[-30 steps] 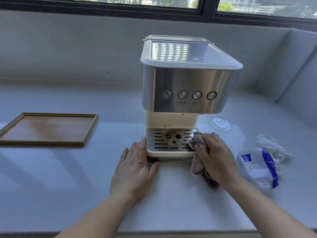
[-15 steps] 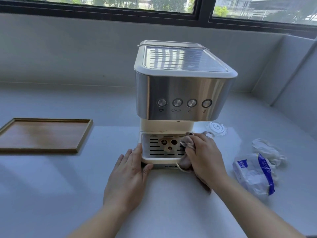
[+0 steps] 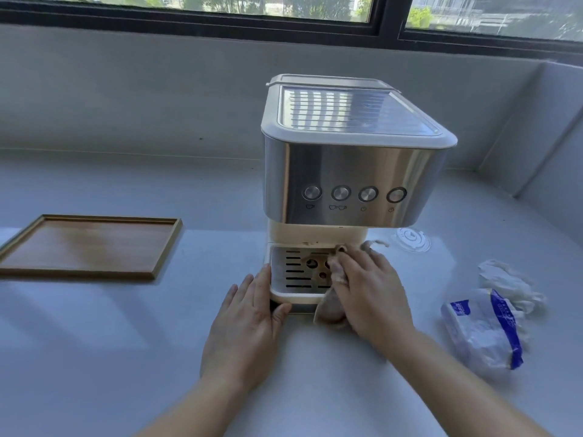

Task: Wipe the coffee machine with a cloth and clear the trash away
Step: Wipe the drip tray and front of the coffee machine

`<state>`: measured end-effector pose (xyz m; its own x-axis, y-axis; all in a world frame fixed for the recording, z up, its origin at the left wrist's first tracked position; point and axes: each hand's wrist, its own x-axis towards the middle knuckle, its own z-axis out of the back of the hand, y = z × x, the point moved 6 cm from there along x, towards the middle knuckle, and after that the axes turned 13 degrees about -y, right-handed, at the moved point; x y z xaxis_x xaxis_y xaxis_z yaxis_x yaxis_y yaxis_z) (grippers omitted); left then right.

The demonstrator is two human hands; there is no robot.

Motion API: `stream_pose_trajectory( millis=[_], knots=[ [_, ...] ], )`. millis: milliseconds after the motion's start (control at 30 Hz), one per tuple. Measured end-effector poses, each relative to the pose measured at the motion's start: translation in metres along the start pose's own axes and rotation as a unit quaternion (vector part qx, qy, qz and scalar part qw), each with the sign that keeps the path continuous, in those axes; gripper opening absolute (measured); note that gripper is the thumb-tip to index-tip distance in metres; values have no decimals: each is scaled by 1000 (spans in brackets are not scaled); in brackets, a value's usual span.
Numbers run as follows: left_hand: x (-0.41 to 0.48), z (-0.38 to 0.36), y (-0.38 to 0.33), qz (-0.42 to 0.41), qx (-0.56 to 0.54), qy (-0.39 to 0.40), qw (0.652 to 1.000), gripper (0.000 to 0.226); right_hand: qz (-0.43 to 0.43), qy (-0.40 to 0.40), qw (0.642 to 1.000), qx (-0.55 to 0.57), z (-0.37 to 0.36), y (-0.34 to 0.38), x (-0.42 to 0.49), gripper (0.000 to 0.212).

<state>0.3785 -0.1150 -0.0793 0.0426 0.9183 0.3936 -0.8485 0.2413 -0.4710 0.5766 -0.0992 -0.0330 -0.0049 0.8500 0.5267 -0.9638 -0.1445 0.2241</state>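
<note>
- My left hand (image 3: 249, 323) lies flat, fingers straight, against the base of the coffee machine (image 3: 347, 171).
- My right hand (image 3: 369, 294) grips a beige cloth (image 3: 329, 310) on the drip tray (image 3: 293, 272).

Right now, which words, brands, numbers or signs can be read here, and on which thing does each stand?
No word or number can be read.
Coffee machine: small signs under its buttons, one cup, two cups, two others too small to tell.
Plastic packet: blue print, too blurred to read.
Clear round lid: raised marks, unreadable.
</note>
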Motion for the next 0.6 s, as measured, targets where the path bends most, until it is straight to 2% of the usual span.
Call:
stream_pose_trajectory(
  millis=[67,133,267,400,467,533,600],
  knots=[
    [1,0,0,-3,9,1,1000,70,68,-5,997,29,5,14,-15,35],
    [1,-1,0,-2,10,4,1000,70,97,4,995,34,8,6,-11,37],
    [0,0,-1,1,4,-3,1000,69,6,-6,1000,25,11,-14,9,29],
    [0,1,-1,-4,5,-5,1000,68,25,-28,999,38,23,-11,12,18],
    [0,2,-2,-7,3,-6,1000,66,-61,-85,993,55,40,-38,22,13],
    [0,3,-2,-6,3,-8,1000,66,-159,-156,970,97,53,-62,24,9],
    [0,3,-3,-5,5,-10,1000,66,-181,-166,955,167,50,-60,16,8]
  ],
)
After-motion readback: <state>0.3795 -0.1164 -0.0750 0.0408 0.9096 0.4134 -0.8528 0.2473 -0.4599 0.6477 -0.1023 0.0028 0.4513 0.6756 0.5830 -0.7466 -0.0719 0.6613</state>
